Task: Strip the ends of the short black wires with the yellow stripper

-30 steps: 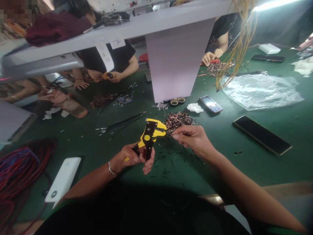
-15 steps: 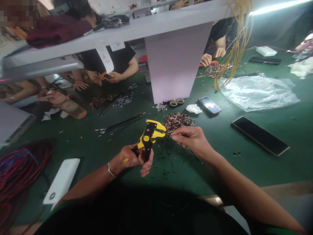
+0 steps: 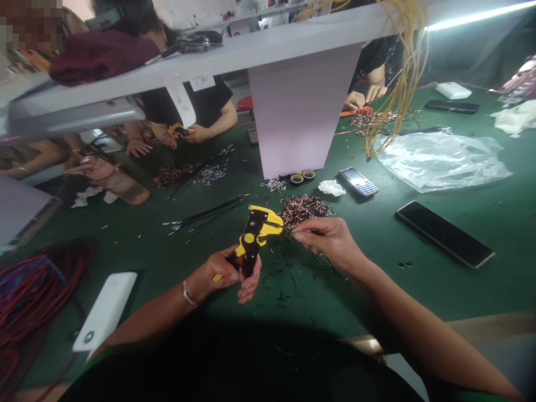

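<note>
Wire stripper [image 3: 251, 234] is clasped in the left hand [image 3: 223, 268], the right hand [image 3: 329, 237] pinching dark wire [image 3: 287, 230].

Even standing close, I can't make out the thin dark piece [image 3: 287, 230] between the right hand [image 3: 324, 240] and the pliers [image 3: 250, 237]; its end is lost under the fingertips. Some of the left hand [image 3: 224, 269] disappears behind the handles. The right hand covers the near edge of the heap of clippings [image 3: 304, 206], whose bits blur together. The coil of wires [image 3: 39, 293] runs off at the left, the yellow strands [image 3: 411, 53] off the top. The shelf [image 3: 268, 46] and its hanging paper [image 3: 181, 101] hide part of a co-worker [image 3: 215, 105] in black.
</note>
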A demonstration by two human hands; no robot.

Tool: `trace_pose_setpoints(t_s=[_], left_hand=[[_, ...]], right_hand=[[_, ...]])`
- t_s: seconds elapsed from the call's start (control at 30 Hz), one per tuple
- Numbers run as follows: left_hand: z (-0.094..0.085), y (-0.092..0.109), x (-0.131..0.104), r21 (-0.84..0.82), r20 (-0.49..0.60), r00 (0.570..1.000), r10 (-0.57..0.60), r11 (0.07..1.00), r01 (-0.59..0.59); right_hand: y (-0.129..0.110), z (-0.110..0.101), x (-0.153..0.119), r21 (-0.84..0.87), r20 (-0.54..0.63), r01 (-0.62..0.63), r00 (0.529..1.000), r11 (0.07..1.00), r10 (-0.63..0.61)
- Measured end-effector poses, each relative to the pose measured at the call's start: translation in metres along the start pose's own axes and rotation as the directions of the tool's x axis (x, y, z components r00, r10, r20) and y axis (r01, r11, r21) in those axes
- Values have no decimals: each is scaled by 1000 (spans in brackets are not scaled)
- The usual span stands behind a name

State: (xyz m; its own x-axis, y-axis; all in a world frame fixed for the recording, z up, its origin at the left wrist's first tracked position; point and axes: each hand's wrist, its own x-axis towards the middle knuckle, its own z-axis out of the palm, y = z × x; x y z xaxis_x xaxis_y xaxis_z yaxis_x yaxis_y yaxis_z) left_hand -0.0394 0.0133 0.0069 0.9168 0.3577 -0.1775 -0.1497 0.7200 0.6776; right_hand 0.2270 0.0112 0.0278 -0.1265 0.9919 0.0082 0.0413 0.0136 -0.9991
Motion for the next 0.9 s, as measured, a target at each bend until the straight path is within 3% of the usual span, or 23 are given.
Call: trace_pose_setpoints(t_s=[0.73,0.9], left_hand=[[20,-8,-2,73,-158,977,142,989,-132],[23,-10,-2,131,-237,950,204,975,-177]], right_hand=[[5,0,6,78,28,-88,996,993,86],[10,-1,7,96,52,-76,996,992,71]])
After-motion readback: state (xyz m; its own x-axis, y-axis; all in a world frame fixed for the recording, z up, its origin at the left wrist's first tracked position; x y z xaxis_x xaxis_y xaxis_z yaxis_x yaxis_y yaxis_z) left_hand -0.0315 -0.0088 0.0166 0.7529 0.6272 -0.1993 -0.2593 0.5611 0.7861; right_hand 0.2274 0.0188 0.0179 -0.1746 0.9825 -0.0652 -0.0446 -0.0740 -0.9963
